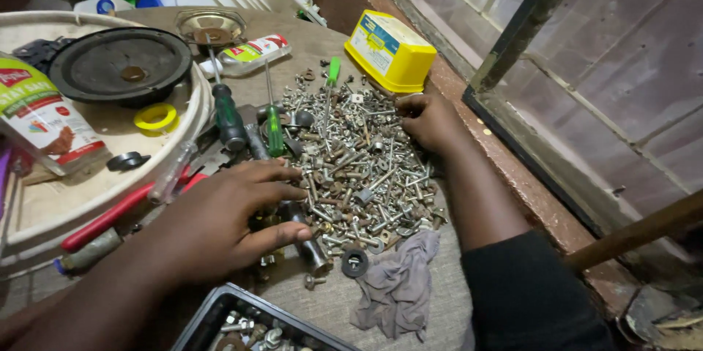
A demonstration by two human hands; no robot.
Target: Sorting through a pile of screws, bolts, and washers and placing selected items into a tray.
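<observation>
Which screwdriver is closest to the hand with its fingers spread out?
The bright green-handled screwdriver lies just above the left hand. The dark green-handled one sits farther left, and the small light-green one lies up near the yellow box.

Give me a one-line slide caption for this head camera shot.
Two bare hands, left hand and right hand, sort through a pile of screws and bolts beside screwdrivers and a yellow box.

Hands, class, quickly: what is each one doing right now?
Left hand: open, fingers spread over the screw pile.
Right hand: fingers curled into the pile; any hold cannot be told.
</observation>
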